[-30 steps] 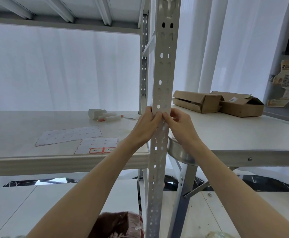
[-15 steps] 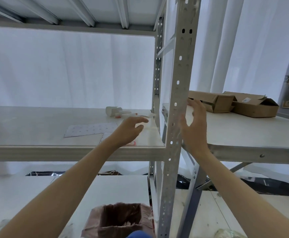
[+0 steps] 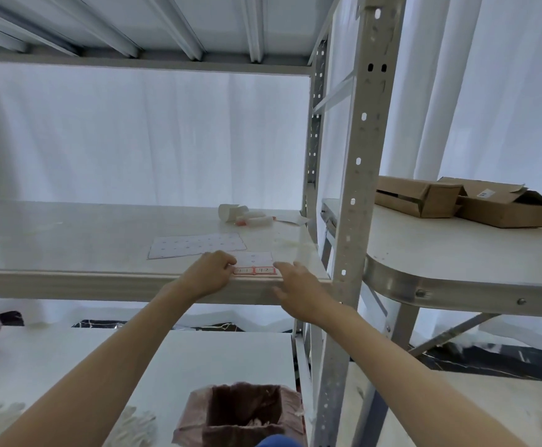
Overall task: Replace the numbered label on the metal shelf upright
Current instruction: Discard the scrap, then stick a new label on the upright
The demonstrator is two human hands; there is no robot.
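Head view shows both bare forearms reaching up and forward to the front lip of the middle shelf [image 3: 69, 285]. From the left hand [image 3: 210, 275], knuckles up with its fingers curled together and their tips on the shelf surface, a label sheet [image 3: 253, 264] lies at about 2 o'clock – its near row carries two red-bordered numbered labels [image 3: 255, 271], side by side just at the shelf edge. The fingertips touch the left end of that row, though whether they pinch a label I cannot tell. The right hand [image 3: 298, 293] sits at 3 o'clock of the labels, palm turned inward, fingers loosely apart and extended toward the sheet's right edge, gripping nothing. The perforated metal upright [image 3: 353, 195] rises at 3 o'clock of the right hand, near it but not touched. A second, larger label sheet [image 3: 197, 245] lies flat at 11 o'clock of the first. Farther back at 12 o'clock rest a white roll [image 3: 231, 211] and a pale tube-like item with a red tip, too blurred to name. Beyond the upright, at 2 o'clock, two open cardboard boxes [image 3: 463, 200] sit on a rounded tabletop [image 3: 456, 253]. Below, at 6 o'clock, stands a bin lined with a brownish bag [image 3: 244, 411].
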